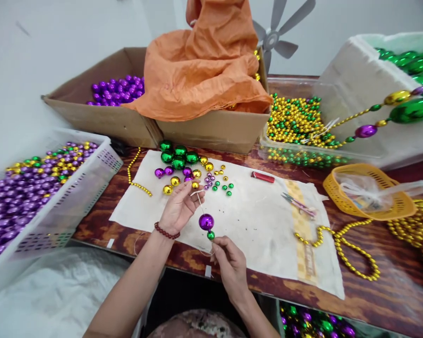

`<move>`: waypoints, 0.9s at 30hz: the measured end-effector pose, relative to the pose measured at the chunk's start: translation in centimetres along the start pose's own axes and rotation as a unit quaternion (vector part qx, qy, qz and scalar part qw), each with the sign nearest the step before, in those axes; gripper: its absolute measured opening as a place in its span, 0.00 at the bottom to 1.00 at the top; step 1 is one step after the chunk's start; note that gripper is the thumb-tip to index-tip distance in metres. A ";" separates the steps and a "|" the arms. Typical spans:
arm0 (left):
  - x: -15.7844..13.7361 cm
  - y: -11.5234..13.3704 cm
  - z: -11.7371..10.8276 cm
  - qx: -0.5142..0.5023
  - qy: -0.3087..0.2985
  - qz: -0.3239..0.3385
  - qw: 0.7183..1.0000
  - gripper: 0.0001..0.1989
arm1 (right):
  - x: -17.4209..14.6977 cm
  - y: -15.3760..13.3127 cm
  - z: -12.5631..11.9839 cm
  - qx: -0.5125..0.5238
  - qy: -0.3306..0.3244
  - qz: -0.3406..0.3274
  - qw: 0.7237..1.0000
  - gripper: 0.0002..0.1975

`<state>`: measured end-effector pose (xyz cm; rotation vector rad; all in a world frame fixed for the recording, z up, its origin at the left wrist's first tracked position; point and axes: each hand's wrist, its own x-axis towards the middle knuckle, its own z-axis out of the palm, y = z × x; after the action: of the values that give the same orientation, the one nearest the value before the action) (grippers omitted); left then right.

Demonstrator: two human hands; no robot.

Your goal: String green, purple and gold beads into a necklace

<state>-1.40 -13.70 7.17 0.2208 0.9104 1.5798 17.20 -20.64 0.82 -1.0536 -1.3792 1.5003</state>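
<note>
Over white cloth (261, 211), a shiny purple round bead (206, 222) and smaller green round bead (211, 235) are strung on thin white string (201, 203), pinched by the far left hand (179, 204) and near right hand (231, 264).

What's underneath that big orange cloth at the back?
The orange fabric cloth drapes over brown cardboard walls. Shiny round purple beads show at its left edge, shiny round gold beads at its right; whatever lies fully beneath is hidden.
</note>
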 end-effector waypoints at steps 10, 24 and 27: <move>-0.5 0.0 -0.5 0.020 -0.004 0.013 1.000 0.09 | -0.3 0.2 0.2 -0.001 -0.005 0.017 1.000 0.09; -2.4 -2.9 0.8 0.067 -0.032 -0.045 0.996 0.16 | 1.6 -0.6 1.7 0.136 0.047 0.083 0.986 0.11; -2.8 -4.1 1.2 0.059 -0.014 -0.045 0.997 0.17 | 2.4 -1.0 1.0 0.116 0.023 0.070 0.991 0.12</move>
<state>3.10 -15.94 6.31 0.2806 0.9801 1.4373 15.57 -18.65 1.72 -1.0482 -1.0871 1.6815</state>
